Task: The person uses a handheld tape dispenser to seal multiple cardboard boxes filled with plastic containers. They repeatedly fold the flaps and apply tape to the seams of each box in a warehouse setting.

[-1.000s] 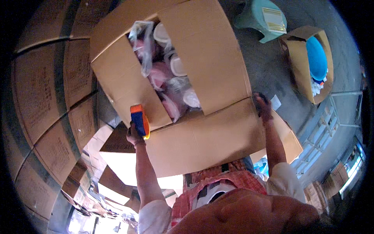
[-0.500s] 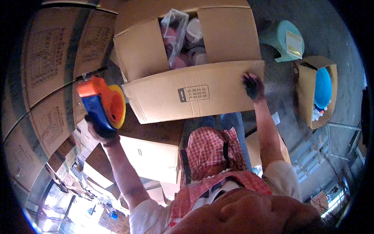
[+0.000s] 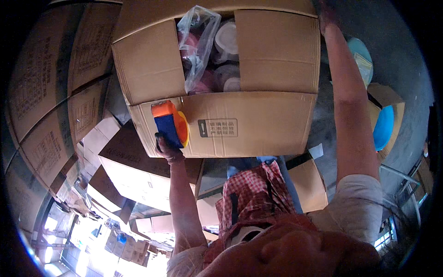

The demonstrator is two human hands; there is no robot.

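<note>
I have the tape dispenser [image 3: 171,124], orange and dark blue with a yellow-edged roll, in my left hand [image 3: 169,151]. The fingers [image 3: 160,138] close around its blue near end; its orange end projects beyond them to the far side, and the roll sits on the right. It is held over the left part of the near panel of the large carton [image 3: 272,122]; I cannot tell whether it touches the cardboard.

My right hand [image 3: 328,19] is at the carton's far right corner, dark and blurred, so I cannot tell how its fingers stand.

Between the carton's left and right flaps, a gap shows a crumpled clear plastic bag [image 3: 203,44] and, beside it, wrapped pink and white round pieces [image 3: 227,39].

Farther right are a pale green stool [image 3: 359,51] and a box [image 3: 392,97] containing a blue basin [image 3: 383,127]. Stacked cartons [image 3: 39,87] line the left.
</note>
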